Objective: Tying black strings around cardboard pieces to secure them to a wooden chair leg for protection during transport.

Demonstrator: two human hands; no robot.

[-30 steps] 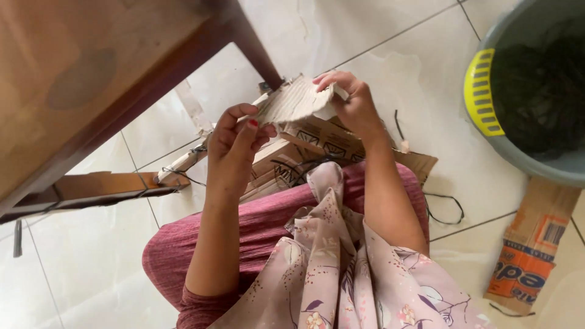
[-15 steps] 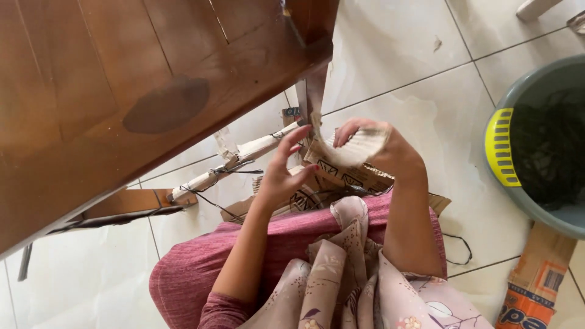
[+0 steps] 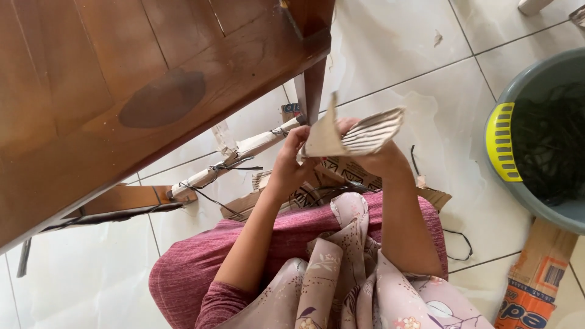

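- Head view: the left hand (image 3: 291, 159) and the right hand (image 3: 373, 153) both grasp a piece of corrugated cardboard (image 3: 356, 135), held up above the lap, just off the leg (image 3: 312, 91) of the wooden counter (image 3: 140, 91).
- The cardboard piece is pale grey-brown, bent into a rough fold; its right half shows ribbed flutes, its left half a smooth flap rising to a point.
- The left hand pinches the smooth flap from below, fingers curled; the right hand closes around the ribbed part from behind, wrist bent.
- Under the hands, on the white tiled floor (image 3: 426, 79), lies a stack of flattened cardboard (image 3: 317, 186), brown with dark printed triangle patterns, its far corner poking out beside the right forearm.
- A long rolled cardboard bundle (image 3: 234, 159), tied with thin black string, runs slantwise from the counter leg towards a brown wooden bar (image 3: 122, 198) low at the counter's near edge.
- The counter top is dark red-brown, glossy planked wood with an oval dull patch in the middle.
- At the right edge of the floor stands a round grey plastic basin (image 3: 542, 201) with dark tangled material inside and a yellow slotted handle (image 3: 501, 141) on its rim.
- Below the basin lies a flat carton (image 3: 536, 277), brown with an orange panel and blue-and-white lettering.
- A loose black string (image 3: 460, 240) curls on the tiles beside the maroon ribbed trousers (image 3: 201, 268); a floral beige cloth (image 3: 341, 280) drapes over the lap.
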